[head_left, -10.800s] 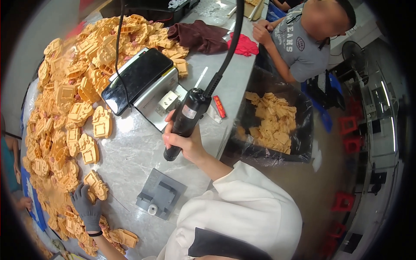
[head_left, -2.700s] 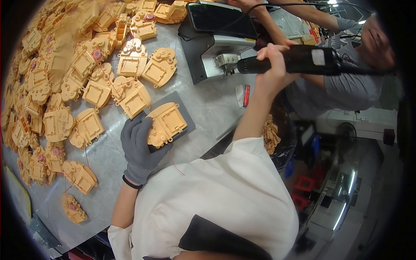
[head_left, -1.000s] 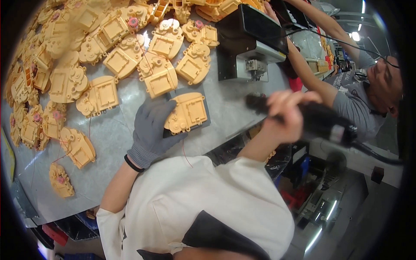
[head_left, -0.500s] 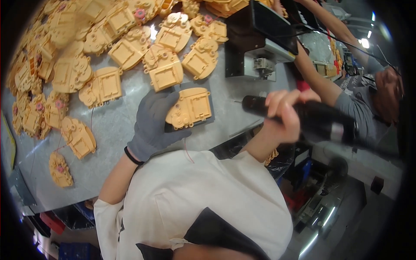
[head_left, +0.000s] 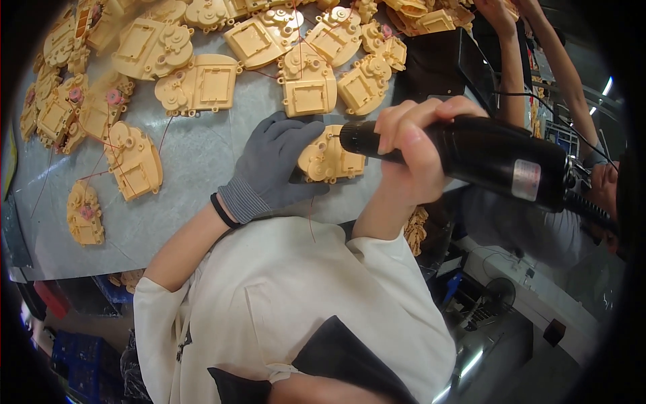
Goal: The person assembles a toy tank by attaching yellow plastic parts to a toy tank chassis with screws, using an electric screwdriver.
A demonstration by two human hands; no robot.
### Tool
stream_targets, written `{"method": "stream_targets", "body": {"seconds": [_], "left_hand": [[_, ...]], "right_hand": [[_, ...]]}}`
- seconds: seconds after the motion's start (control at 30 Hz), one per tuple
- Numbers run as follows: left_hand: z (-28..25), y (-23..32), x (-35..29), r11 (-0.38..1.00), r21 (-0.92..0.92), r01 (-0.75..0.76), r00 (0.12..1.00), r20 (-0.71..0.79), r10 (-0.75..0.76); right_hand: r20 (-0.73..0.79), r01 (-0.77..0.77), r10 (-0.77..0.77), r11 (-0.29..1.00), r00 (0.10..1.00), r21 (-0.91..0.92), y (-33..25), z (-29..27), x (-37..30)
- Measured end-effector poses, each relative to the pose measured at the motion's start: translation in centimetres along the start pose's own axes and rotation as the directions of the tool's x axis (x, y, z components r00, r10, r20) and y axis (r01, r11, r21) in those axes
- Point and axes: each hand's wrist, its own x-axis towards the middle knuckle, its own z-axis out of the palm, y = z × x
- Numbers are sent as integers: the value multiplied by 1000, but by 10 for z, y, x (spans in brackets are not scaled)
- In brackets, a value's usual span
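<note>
My left hand (head_left: 272, 161), in a grey knit glove, grips a yellow plastic housing (head_left: 340, 163) by its left side on the metal table (head_left: 208, 148). Thumb and fingers lie around the housing's edge. A dark block shows partly under the part. My bare right hand (head_left: 418, 145) is wrapped round a black electric screwdriver (head_left: 494, 156), held nearly level and pointing left. Its bit is over the housing's upper left corner, close to a round boss; whether it touches cannot be made out. A thin red wire trails below the housing.
Many similar yellow housings (head_left: 155, 50) crowd the table's far and left parts, some with red wires. A black box-shaped device (head_left: 434, 64) stands at the far right. Another person's arms (head_left: 515, 74) reach in beyond it. The screwdriver's cable (head_left: 592, 204) runs off right.
My right hand has brought the screwdriver left, from beside the housing to over its upper left corner. My left hand still holds the housing. The view has shifted, so the table appears moved.
</note>
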Motion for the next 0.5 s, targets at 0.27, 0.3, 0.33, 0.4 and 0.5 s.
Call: {"method": "stream_targets", "body": {"seconds": [0.27, 0.3, 0.33, 0.4, 0.5], "left_hand": [[1, -3, 1, 1000, -5, 22, 1000, 15, -22], [3, -4, 2, 1000, -3, 13, 1000, 12, -13], [3, -4, 2, 1000, -4, 20, 1000, 17, -20], [5, -2, 3, 1000, 5, 21, 1000, 17, -21], [7, 2, 6, 998, -5, 58, 998, -3, -58]], "right_hand": [[39, 26, -27, 999, 999, 42, 12, 3, 4], [74, 67, -69, 997, 995, 31, 12, 2, 4], [71, 58, -61, 998, 996, 33, 12, 2, 5], [197, 73, -44, 987, 979, -145, 10, 0, 8], [211, 105, -64, 976, 975, -193, 14, -1, 7]]}}
